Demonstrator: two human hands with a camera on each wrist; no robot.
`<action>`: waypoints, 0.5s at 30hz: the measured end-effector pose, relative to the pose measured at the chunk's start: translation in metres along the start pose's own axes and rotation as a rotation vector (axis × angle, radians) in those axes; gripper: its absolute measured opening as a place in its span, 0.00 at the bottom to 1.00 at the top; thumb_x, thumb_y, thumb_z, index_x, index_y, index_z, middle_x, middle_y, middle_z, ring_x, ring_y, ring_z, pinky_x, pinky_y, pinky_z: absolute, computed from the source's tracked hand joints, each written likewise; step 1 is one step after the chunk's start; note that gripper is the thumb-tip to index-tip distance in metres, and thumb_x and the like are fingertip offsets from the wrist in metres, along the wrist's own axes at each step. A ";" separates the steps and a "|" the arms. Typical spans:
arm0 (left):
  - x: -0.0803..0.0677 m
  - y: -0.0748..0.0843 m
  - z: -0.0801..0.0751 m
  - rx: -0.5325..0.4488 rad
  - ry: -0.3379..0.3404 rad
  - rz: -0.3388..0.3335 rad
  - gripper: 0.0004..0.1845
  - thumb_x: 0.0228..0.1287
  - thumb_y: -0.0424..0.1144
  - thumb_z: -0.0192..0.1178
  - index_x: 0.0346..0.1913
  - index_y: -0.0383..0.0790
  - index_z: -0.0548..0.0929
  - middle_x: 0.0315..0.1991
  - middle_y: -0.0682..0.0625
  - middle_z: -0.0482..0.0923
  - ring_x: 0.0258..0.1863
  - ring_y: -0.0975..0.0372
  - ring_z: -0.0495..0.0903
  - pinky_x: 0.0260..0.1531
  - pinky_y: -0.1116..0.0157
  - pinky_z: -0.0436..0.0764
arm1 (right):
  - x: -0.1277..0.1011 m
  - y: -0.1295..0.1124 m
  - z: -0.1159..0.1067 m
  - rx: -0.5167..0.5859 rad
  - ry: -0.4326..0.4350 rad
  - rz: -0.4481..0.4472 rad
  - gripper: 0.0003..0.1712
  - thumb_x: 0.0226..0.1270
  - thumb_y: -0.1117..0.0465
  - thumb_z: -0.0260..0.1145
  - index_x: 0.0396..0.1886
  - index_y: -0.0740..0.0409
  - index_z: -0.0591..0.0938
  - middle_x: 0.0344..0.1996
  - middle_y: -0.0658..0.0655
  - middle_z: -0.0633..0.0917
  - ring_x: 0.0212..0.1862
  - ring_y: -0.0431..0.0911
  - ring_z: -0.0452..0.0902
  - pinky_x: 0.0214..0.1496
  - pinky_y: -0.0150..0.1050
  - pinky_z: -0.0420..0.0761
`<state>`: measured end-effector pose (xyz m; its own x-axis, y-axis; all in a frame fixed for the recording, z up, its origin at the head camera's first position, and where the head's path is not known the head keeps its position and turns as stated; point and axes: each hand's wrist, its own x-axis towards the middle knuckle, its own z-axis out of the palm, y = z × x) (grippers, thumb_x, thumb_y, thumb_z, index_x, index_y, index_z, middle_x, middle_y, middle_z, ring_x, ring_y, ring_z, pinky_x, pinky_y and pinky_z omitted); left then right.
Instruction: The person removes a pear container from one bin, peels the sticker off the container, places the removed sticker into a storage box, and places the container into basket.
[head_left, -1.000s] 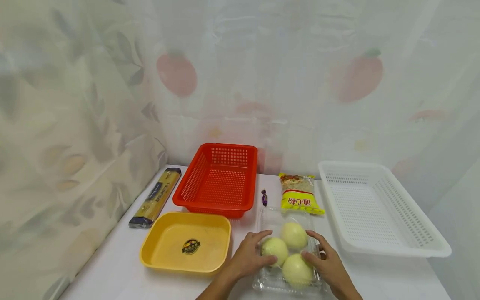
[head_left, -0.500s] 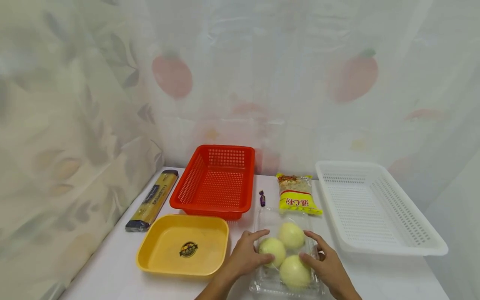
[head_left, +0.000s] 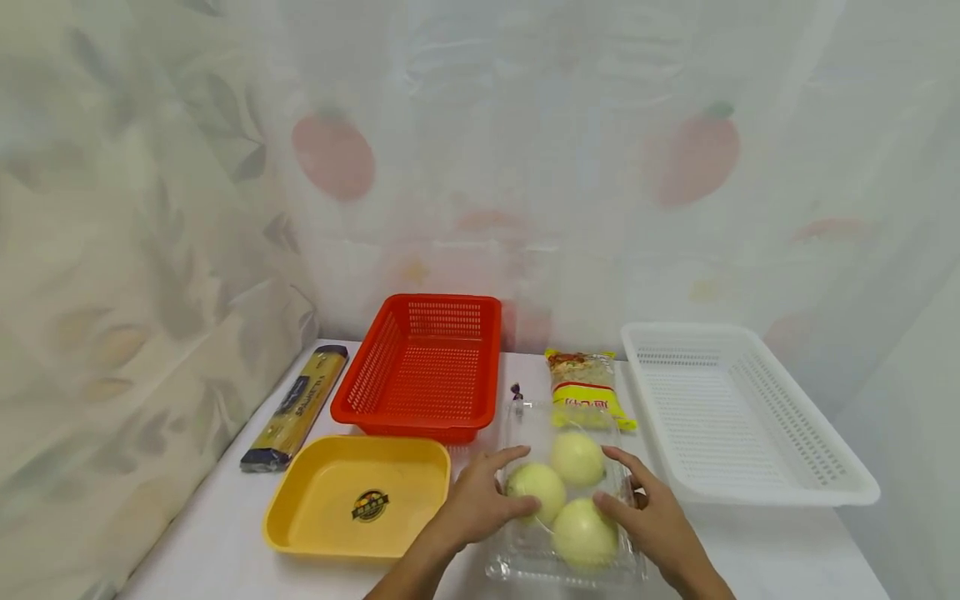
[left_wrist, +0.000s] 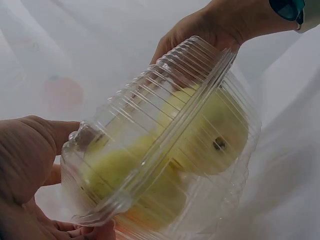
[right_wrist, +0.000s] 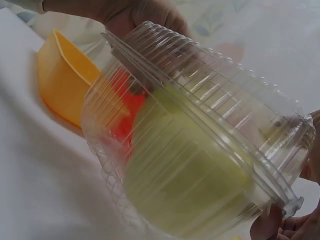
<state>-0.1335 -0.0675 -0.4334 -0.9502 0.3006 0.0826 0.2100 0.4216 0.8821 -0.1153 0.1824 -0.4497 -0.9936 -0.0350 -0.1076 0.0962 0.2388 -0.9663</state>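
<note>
Head view, lower centre of the frame: a clear plastic box with a ribbed, domed lid sits on the white worktop, held between both hands. The left hand presses its side from the left, fingers curved over the lid; the right hand holds the opposite side, fingers likewise curled against the plastic. This two-sided hold most likely steadies a light, slippery box whose round load could roll. Inside lie three pale yellow-green round fruits, packed touching one another and filling most of the box; whether the lid is fully snapped down cannot be told. The left wrist view shows the same box from its end, the fruits pressed against the ribbed wall and the right hand at the far side. The right wrist view shows the lid rim running diagonally across the box, with the left hand at the upper edge. Left of the box stands a shallow yellow tray bearing only a round sticker. Behind it, at centre frame, is a red slotted basket with nothing visible in it, and a white slotted basket occupies the right, likewise showing no contents. A long packet of spaghetti lies at the far left, a yellow bag of noodles just behind the box, and a small wrapped sweet beside it.
</note>
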 end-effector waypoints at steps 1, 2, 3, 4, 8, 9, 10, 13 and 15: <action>0.000 0.002 -0.002 -0.006 -0.003 0.002 0.35 0.46 0.39 0.74 0.62 0.45 0.78 0.41 0.42 0.73 0.16 0.65 0.72 0.15 0.67 0.73 | -0.001 -0.004 0.000 0.005 -0.004 -0.001 0.37 0.57 0.57 0.74 0.67 0.43 0.71 0.31 0.59 0.68 0.19 0.41 0.61 0.14 0.31 0.64; 0.000 0.003 -0.004 -0.012 -0.008 0.003 0.35 0.47 0.39 0.74 0.63 0.45 0.78 0.43 0.41 0.73 0.15 0.66 0.72 0.15 0.67 0.73 | -0.001 -0.007 0.001 0.004 -0.007 -0.007 0.37 0.57 0.58 0.74 0.67 0.44 0.71 0.31 0.59 0.68 0.19 0.41 0.61 0.14 0.31 0.64; 0.000 0.005 -0.007 -0.015 -0.014 0.002 0.35 0.47 0.39 0.74 0.63 0.45 0.77 0.41 0.38 0.74 0.14 0.66 0.71 0.15 0.68 0.73 | -0.001 -0.010 0.001 0.003 -0.004 -0.009 0.37 0.57 0.58 0.74 0.67 0.44 0.72 0.31 0.59 0.68 0.19 0.41 0.61 0.14 0.31 0.65; 0.000 0.007 -0.009 -0.014 -0.017 0.004 0.34 0.48 0.40 0.73 0.63 0.44 0.77 0.46 0.37 0.74 0.14 0.67 0.71 0.14 0.67 0.73 | -0.002 -0.013 0.001 0.005 -0.005 -0.013 0.37 0.57 0.58 0.74 0.67 0.44 0.72 0.32 0.59 0.68 0.19 0.41 0.61 0.14 0.31 0.65; 0.000 0.015 -0.019 0.039 -0.013 0.008 0.34 0.49 0.43 0.72 0.63 0.45 0.77 0.51 0.29 0.71 0.15 0.66 0.70 0.17 0.67 0.73 | -0.003 -0.024 0.003 -0.013 -0.016 -0.040 0.36 0.58 0.58 0.74 0.66 0.42 0.72 0.32 0.60 0.68 0.20 0.42 0.63 0.13 0.32 0.67; 0.000 0.017 -0.021 0.053 -0.012 0.009 0.34 0.50 0.44 0.72 0.63 0.45 0.77 0.50 0.30 0.70 0.17 0.66 0.69 0.18 0.66 0.73 | -0.003 -0.027 0.003 -0.016 -0.021 -0.043 0.36 0.58 0.58 0.74 0.66 0.41 0.72 0.32 0.60 0.68 0.20 0.42 0.63 0.13 0.32 0.67; 0.000 0.020 -0.024 0.068 -0.008 0.009 0.34 0.49 0.44 0.72 0.63 0.46 0.77 0.52 0.33 0.68 0.19 0.65 0.69 0.19 0.66 0.73 | -0.003 -0.030 0.003 -0.023 -0.025 -0.050 0.36 0.58 0.58 0.73 0.66 0.41 0.72 0.32 0.60 0.68 0.20 0.42 0.63 0.12 0.32 0.67; 0.001 0.027 -0.032 0.092 -0.016 -0.003 0.34 0.49 0.46 0.72 0.63 0.47 0.77 0.39 0.41 0.67 0.24 0.59 0.69 0.21 0.63 0.72 | -0.004 -0.039 0.004 -0.058 -0.031 -0.066 0.35 0.58 0.56 0.73 0.66 0.40 0.72 0.31 0.59 0.68 0.20 0.43 0.63 0.12 0.34 0.69; 0.002 0.031 -0.038 0.099 -0.018 0.000 0.34 0.50 0.46 0.72 0.63 0.47 0.77 0.40 0.41 0.68 0.31 0.53 0.72 0.27 0.58 0.76 | -0.004 -0.045 0.005 -0.087 -0.030 -0.074 0.34 0.58 0.55 0.73 0.65 0.39 0.72 0.30 0.59 0.68 0.20 0.43 0.63 0.13 0.35 0.70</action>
<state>-0.1376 -0.0858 -0.3882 -0.9460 0.3158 0.0732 0.2325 0.5034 0.8322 -0.1158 0.1671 -0.4067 -0.9955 -0.0839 -0.0448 0.0159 0.3175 -0.9481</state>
